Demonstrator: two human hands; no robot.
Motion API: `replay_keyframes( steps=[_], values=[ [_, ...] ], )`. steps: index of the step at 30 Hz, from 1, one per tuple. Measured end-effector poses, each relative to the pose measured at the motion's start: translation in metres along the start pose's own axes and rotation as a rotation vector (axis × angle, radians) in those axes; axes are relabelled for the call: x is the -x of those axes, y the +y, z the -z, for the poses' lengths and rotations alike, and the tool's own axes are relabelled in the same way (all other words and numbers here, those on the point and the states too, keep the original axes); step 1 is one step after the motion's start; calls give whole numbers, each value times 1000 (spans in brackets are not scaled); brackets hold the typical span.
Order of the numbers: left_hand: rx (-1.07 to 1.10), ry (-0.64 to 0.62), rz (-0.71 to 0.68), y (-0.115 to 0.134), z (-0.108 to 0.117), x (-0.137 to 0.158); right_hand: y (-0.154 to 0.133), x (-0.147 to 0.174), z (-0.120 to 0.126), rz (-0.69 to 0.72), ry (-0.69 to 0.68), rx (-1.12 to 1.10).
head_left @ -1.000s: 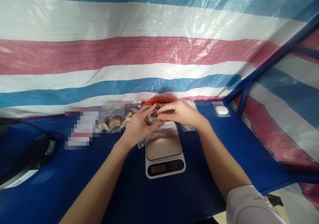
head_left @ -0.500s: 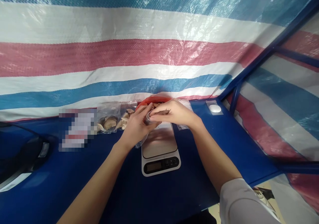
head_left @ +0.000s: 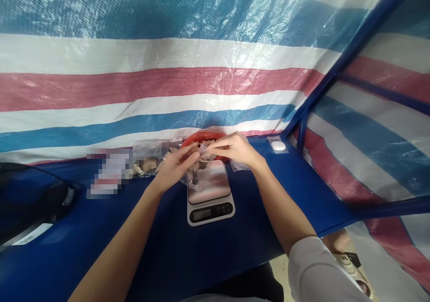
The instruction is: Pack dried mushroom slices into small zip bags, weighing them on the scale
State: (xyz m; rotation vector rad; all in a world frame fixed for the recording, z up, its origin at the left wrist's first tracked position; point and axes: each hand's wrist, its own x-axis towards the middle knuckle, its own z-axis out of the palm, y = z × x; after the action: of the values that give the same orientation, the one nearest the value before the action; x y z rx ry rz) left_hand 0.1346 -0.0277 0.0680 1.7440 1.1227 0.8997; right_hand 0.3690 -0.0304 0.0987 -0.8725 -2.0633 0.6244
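A clear plastic bag [head_left: 197,176] with brownish dried slices in it hangs tilted over the upper left of a kitchen scale [head_left: 215,189]. My left hand [head_left: 176,165] grips the bag at its left side, thumb and fingers near the mouth. From the right, my right hand [head_left: 237,149] pinches the bag's upper edge between thumb and fingers. Just behind both hands sits a red plastic bag or bowl [head_left: 201,135] with dried pieces inside, partly hidden by them. The scale has a silver plate and a black panel; its display is unreadable.
Clear bags of dried slices [head_left: 147,162] lie left of my left hand, next to a blurred-out packet [head_left: 110,172]. A black object [head_left: 40,208] is at far left. Right of my right hand are a flat clear bag [head_left: 240,165] and a white item in a small bag [head_left: 277,146].
My hands have moved slightly apart, so the filled bag between them shows more clearly. The camera view has shifted a little.
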Motion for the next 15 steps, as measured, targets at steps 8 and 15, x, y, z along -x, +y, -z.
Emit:
replay_keyframes(
  steps=[8, 15],
  values=[
    [166, -151, 51, -2, -2, -3, -1, 15, -8, 11, 132, 24],
    [166, -14, -41, 4, -13, 3, 1, 26, -4, -3, 151, 94]
  ],
)
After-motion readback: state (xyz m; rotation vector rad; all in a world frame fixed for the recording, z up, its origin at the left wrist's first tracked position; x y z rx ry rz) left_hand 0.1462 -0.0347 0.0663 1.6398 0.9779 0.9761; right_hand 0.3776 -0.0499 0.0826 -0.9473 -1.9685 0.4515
